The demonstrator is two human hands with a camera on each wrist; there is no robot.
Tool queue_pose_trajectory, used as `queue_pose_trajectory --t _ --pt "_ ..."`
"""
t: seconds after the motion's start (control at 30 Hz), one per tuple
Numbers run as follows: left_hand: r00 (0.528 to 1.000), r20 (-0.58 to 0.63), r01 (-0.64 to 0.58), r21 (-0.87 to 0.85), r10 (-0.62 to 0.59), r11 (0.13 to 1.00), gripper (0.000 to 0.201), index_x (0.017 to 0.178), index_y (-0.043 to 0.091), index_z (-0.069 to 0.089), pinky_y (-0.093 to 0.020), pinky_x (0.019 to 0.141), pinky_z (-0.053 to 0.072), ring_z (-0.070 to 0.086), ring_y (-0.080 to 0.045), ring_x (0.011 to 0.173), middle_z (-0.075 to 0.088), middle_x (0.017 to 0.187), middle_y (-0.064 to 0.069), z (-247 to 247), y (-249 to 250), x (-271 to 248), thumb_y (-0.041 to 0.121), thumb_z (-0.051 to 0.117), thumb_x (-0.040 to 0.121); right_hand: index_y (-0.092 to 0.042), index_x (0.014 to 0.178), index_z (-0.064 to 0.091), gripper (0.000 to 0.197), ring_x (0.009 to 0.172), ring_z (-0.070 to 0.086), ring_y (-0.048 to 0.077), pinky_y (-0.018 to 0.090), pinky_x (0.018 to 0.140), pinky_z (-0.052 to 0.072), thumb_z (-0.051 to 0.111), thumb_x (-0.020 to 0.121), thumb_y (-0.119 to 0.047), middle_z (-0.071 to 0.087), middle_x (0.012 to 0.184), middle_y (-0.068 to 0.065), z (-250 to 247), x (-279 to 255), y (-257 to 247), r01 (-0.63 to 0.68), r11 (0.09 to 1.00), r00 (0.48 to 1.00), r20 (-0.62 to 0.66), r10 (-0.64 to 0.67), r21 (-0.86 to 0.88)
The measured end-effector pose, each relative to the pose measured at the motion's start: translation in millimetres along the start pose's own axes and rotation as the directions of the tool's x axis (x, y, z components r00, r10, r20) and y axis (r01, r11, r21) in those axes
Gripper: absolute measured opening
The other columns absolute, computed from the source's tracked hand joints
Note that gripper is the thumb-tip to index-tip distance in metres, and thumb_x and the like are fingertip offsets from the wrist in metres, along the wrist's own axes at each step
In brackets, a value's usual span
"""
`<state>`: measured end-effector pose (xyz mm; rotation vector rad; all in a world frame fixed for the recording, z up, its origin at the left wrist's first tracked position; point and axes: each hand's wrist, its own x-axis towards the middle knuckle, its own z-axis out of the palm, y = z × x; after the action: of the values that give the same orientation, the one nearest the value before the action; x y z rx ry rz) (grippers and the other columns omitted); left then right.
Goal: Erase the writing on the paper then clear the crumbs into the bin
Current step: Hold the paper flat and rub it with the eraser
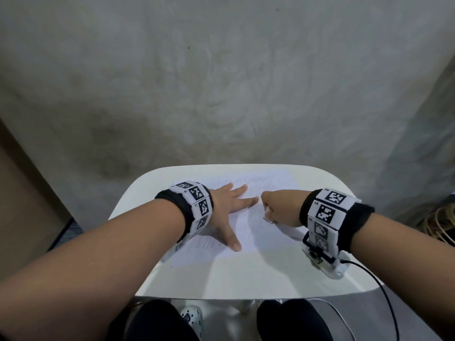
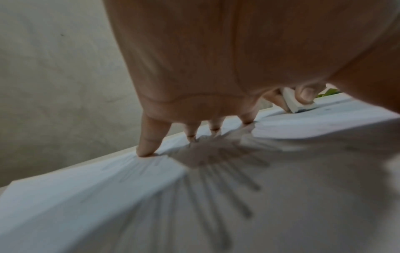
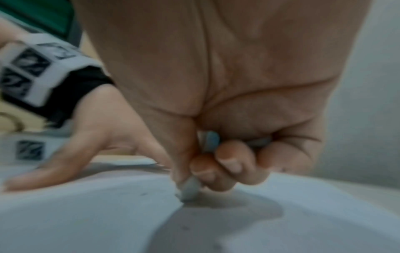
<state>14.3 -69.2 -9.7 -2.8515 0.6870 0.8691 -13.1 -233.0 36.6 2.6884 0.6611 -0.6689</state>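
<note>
A white sheet of paper (image 1: pixel 248 232) with faint pencil writing lies on a small white table (image 1: pixel 246 279). My left hand (image 1: pixel 227 205) lies flat on the paper with fingers spread, pressing it down; its fingertips (image 2: pixel 147 150) touch the sheet (image 2: pixel 108 196). My right hand (image 1: pixel 273 207) is curled round a white eraser (image 1: pixel 267 215) and holds its end against the paper. The left wrist view shows the eraser (image 2: pixel 296 102) pinched between thumb and fingers. In the blurred right wrist view the eraser tip (image 3: pixel 190 190) meets the paper (image 3: pixel 86 214). No bin is in view.
A grey concrete wall rises just behind the table. A black cable (image 1: pixel 379 284) runs off the table's right front edge. A brown panel (image 1: pixel 22 193) stands at the left. My knees and a white shoe (image 1: pixel 192 318) show below the table's front edge.
</note>
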Motion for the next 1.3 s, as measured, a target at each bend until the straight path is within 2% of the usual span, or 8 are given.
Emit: queue_pose_trajectory --t 0.13,0.3,0.4,0.73,0.87,1.0,1.13,1.3 --pt "1.000 -0.030 -0.008 -0.042 0.007 0.999 0.126 0.151 0.049 -0.015 -0.060 0.117 -0.001 -0.025 -0.020 0.148 -0.028 0.160 0.014 2.1 0.8 -0.4 0.071 0.075 0.067 -0.008 0.143 0.036 0.057 0.126 0.048 0.026 0.031 0.094 0.041 0.059 0.091 -0.014 0.044 0.144 0.008 2.8 -8.8 -26.3 0.107 0.975 0.993 0.069 -0.095 -0.196" --pt "1.000 -0.029 0.009 -0.031 -0.010 0.999 0.125 0.152 0.049 -0.014 -0.059 0.117 0.000 -0.026 -0.019 0.148 -0.029 0.159 0.014 2.9 1.0 0.8 0.072 0.074 0.066 -0.011 0.145 0.033 0.062 0.119 0.054 0.020 0.028 0.079 0.046 0.063 0.090 -0.016 0.051 0.138 0.003 -6.2 -8.8 -23.5 0.024 0.970 1.000 0.025 -0.018 -0.242" --pt "0.999 -0.032 0.005 -0.056 -0.007 0.998 0.125 0.152 0.050 -0.014 -0.057 0.118 -0.001 -0.026 -0.020 0.148 -0.028 0.160 0.013 1.7 3.4 -0.7 0.068 0.077 0.067 -0.003 0.146 0.031 0.057 0.135 0.040 0.026 0.032 0.102 0.037 0.054 0.094 -0.012 0.037 0.150 0.011 -3.7 -8.7 -31.0 0.102 0.981 0.993 0.073 -0.091 -0.163" --pt "0.999 -0.029 0.017 -0.004 -0.017 1.000 0.126 0.152 0.048 -0.013 -0.059 0.117 0.000 -0.025 -0.021 0.148 -0.029 0.160 0.012 2.5 3.0 1.2 0.073 0.074 0.066 -0.007 0.144 0.034 0.053 0.126 0.050 0.026 0.029 0.086 0.040 0.053 0.095 -0.012 0.049 0.140 0.009 -9.2 -6.9 -24.0 0.080 0.982 0.997 0.027 -0.077 -0.172" --pt "0.999 -0.050 0.012 -0.046 -0.015 0.999 0.126 0.152 0.049 -0.013 -0.055 0.118 -0.001 -0.024 -0.021 0.148 -0.027 0.161 0.011 3.1 5.2 -0.6 0.066 0.078 0.067 -0.011 0.144 0.037 0.053 0.135 0.039 0.027 0.034 0.102 0.037 0.056 0.094 -0.015 0.038 0.149 0.010 -6.5 -11.0 -34.7 0.168 0.961 0.983 0.114 -0.146 -0.222" --pt "1.000 -0.022 0.009 -0.022 -0.009 1.000 0.124 0.152 0.048 -0.013 -0.059 0.117 0.000 -0.025 -0.022 0.148 -0.029 0.160 0.010 0.6 4.8 -1.7 0.070 0.075 0.068 -0.012 0.140 0.036 0.050 0.106 0.058 0.027 0.027 0.071 0.042 0.054 0.094 -0.013 0.058 0.118 0.009 -9.7 -8.4 -26.3 0.072 0.992 0.997 0.019 -0.070 -0.107" --pt "0.999 -0.028 0.020 -0.051 -0.022 0.998 0.126 0.151 0.048 -0.014 -0.057 0.118 -0.002 -0.026 -0.022 0.148 -0.029 0.160 0.011 0.4 7.1 -3.3 0.067 0.078 0.067 -0.005 0.142 0.037 0.046 0.125 0.048 0.033 0.037 0.093 0.041 0.048 0.098 -0.011 0.048 0.139 0.017 -6.6 -12.4 -35.0 0.117 0.992 0.993 0.015 -0.117 -0.047" --pt "1.000 -0.021 0.014 -0.052 -0.015 0.999 0.125 0.151 0.049 -0.014 -0.057 0.118 -0.002 -0.027 -0.021 0.148 -0.030 0.160 0.012 1.9 5.9 -4.0 0.068 0.077 0.068 -0.014 0.145 0.029 0.063 0.121 0.055 0.023 0.032 0.086 0.044 0.061 0.091 -0.014 0.054 0.135 0.005 -6.9 -8.7 -28.4 0.046 0.988 0.999 0.019 -0.043 -0.145"
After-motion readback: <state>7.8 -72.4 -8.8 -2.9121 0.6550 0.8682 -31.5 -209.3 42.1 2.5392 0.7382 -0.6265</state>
